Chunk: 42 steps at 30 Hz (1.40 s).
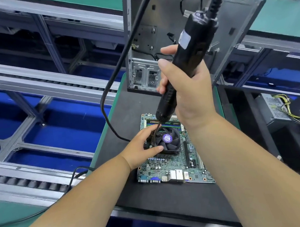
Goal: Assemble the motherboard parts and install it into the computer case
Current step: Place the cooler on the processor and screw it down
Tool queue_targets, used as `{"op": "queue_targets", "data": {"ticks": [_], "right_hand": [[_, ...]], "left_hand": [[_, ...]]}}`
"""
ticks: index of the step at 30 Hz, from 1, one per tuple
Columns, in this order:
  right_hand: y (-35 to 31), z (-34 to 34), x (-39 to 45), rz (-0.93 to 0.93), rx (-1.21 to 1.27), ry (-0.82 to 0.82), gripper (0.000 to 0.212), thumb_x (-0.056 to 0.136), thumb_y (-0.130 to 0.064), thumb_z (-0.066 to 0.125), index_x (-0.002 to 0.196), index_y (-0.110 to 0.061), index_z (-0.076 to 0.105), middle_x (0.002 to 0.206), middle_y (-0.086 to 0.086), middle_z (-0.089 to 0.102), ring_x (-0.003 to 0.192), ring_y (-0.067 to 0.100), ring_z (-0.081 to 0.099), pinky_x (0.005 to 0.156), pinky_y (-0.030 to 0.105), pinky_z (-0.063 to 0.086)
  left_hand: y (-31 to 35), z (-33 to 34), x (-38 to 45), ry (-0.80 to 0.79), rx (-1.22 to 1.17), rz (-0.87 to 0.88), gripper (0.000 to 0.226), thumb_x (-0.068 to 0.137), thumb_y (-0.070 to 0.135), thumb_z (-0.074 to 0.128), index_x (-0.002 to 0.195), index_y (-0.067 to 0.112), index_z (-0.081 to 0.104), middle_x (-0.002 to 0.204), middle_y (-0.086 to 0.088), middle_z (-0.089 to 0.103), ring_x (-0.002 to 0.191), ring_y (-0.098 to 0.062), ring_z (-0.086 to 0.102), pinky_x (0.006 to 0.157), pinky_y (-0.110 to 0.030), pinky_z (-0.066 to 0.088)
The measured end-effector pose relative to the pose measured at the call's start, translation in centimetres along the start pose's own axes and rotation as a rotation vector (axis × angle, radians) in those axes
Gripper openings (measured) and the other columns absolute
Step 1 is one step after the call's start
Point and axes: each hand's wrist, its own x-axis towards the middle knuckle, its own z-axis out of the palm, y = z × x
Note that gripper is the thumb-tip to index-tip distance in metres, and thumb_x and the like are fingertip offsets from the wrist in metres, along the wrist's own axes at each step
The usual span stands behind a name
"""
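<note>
Sitting at the back of the bench, the open computer case (183, 27) is stood upright on the dark mat (119, 105), with its bare metal inside turned toward the camera and a few loose cables seen in it. Green bench surface (100, 140) is seen along the mat's left edge, and grey conveyor rails (37, 78) with blue bins under them are spread across the left side. Over on the right, a power supply (277, 108) with yellow wires is parked, well apart from the board. Nearer the camera the motherboard (172, 166) is laid flat on the mat, not in the case yet, its port row facing the near edge. A black fan cooler (168, 141) with a purple sticker is seated on the board's middle. The black electric screwdriver (186, 58) is gripped round its body by the right hand (189, 95), tilted, with its cable running up out of view. Its bit is brought down at the cooler's left side, though the tip is kinda hidden, so whether it's actually on a screw can't be told. The left hand (141, 147) is laid against the cooler's left edge, fingers fairly straight, steadying it rather than clutching it.
</note>
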Motion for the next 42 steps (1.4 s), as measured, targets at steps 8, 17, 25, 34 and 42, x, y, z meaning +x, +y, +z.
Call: {"op": "queue_targets", "data": {"ticks": [8,17,25,34,42], "right_hand": [[0.3,0.0,-0.4,0.009,-0.024,-0.016,0.025,0.085,-0.009,0.067,0.109,-0.004,0.061,0.075,0.01,0.051,0.055,0.024,0.048,0.057,0.033,0.047],[0.4,0.2,-0.5,-0.003,-0.039,-0.028,0.026,0.085,-0.01,0.068,0.109,-0.003,0.061,0.075,0.01,0.051,0.054,0.024,0.049,0.058,0.034,0.046],[0.3,0.4,-0.8,0.007,-0.038,-0.025,0.023,0.085,-0.01,0.066,0.106,-0.005,0.061,0.072,0.01,0.05,0.054,0.024,0.047,0.058,0.035,0.045],[0.0,0.4,-1.3,-0.017,-0.012,-0.027,0.024,0.087,-0.007,0.065,0.109,-0.001,0.059,0.073,0.01,0.051,0.057,0.024,0.046,0.058,0.035,0.045],[0.0,0.5,-1.3,-0.012,-0.037,-0.032,0.023,0.086,-0.008,0.065,0.108,-0.002,0.059,0.072,0.01,0.05,0.058,0.024,0.047,0.059,0.036,0.045]], "left_hand": [[-0.2,-0.2,0.1,-0.014,-0.031,0.007,0.069,0.085,0.033,0.072,0.139,0.052,0.035,0.147,0.023,0.037,0.136,0.005,0.032,0.114,-0.029,0.029],[0.1,-0.3,0.0,-0.02,-0.083,-0.013,0.069,0.085,0.029,0.073,0.143,0.042,0.037,0.149,0.016,0.039,0.138,-0.002,0.033,0.116,-0.039,0.03],[-0.3,0.0,-0.1,0.003,-0.042,0.012,0.07,0.084,0.035,0.072,0.142,0.049,0.035,0.148,0.021,0.037,0.138,0.001,0.032,0.116,-0.038,0.03],[-0.4,0.4,-0.4,0.032,0.04,0.055,0.071,0.085,0.042,0.068,0.144,0.05,0.029,0.151,0.019,0.033,0.139,0.0,0.029,0.116,-0.035,0.029],[-0.3,0.5,-0.5,0.046,0.046,0.058,0.07,0.087,0.04,0.068,0.145,0.049,0.029,0.151,0.019,0.032,0.139,0.001,0.028,0.115,-0.032,0.028]]}}
